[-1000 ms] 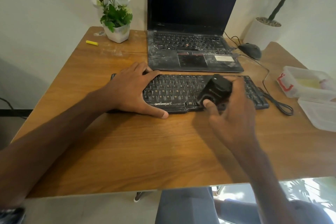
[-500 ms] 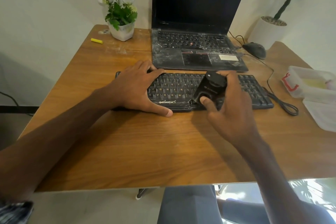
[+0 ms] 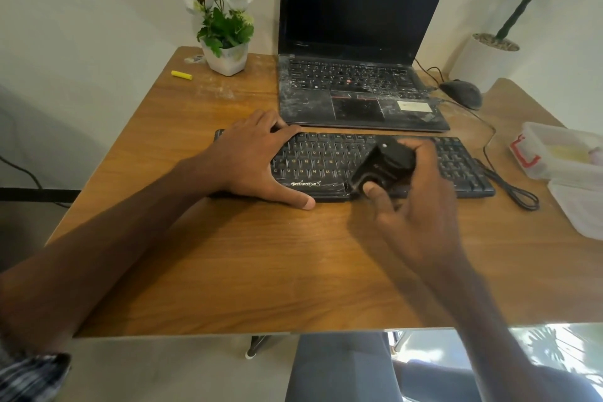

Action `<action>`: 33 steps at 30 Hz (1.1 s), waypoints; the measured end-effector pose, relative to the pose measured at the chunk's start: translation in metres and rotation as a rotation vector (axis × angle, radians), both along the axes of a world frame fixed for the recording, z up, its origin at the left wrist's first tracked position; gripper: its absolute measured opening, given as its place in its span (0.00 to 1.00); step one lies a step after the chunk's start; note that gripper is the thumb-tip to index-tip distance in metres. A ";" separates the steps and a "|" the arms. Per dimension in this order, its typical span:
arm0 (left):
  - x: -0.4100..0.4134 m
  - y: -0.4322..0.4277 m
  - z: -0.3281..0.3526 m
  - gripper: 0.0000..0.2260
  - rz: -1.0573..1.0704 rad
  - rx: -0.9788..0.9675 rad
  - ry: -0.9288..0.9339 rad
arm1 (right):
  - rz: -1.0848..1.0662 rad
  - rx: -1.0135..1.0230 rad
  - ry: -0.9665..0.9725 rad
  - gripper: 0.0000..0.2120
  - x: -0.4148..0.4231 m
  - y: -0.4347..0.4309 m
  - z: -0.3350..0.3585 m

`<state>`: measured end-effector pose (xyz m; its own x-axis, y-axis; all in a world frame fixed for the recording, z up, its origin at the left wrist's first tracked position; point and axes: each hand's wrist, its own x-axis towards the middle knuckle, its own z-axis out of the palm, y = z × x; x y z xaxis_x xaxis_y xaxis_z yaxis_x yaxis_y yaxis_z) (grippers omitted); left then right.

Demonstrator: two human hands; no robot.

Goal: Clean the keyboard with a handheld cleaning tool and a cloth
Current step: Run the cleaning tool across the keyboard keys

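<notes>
fingers of my right hand grip the black cleaning tool over the keyboard.
i see the tool tilted at the keyboard's near edge, about mid-length; my left hand lies flat on its left end, fingers straight. the keyboard sits on the table, just near of the laptop.

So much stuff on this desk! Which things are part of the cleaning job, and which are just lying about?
In the job:
keyboard, with the left hand resting on it
black cleaning tool, gripped by the right hand

Lying about:
laptop
mouse
flower pot
yellow stick
plastic container
</notes>
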<state>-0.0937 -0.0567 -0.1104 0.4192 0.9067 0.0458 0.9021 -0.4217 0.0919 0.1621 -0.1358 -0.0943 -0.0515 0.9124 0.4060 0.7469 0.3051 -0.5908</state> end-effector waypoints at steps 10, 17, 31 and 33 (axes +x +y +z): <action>0.000 0.000 0.000 0.61 0.006 0.004 0.007 | 0.076 -0.011 -0.035 0.26 -0.010 0.009 0.002; 0.000 0.000 0.000 0.60 0.003 0.004 0.009 | 0.154 -0.102 -0.108 0.25 0.001 -0.003 0.007; 0.001 0.000 0.002 0.60 -0.003 0.005 0.015 | 0.177 -0.114 -0.166 0.25 -0.002 -0.004 0.008; 0.001 -0.002 0.002 0.59 -0.008 0.007 0.015 | 0.185 -0.180 -0.208 0.26 0.004 -0.006 0.014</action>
<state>-0.0925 -0.0583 -0.1079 0.4271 0.9031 0.0457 0.9000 -0.4294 0.0751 0.1658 -0.1422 -0.0803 -0.2880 0.9361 0.2020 0.7990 0.3512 -0.4882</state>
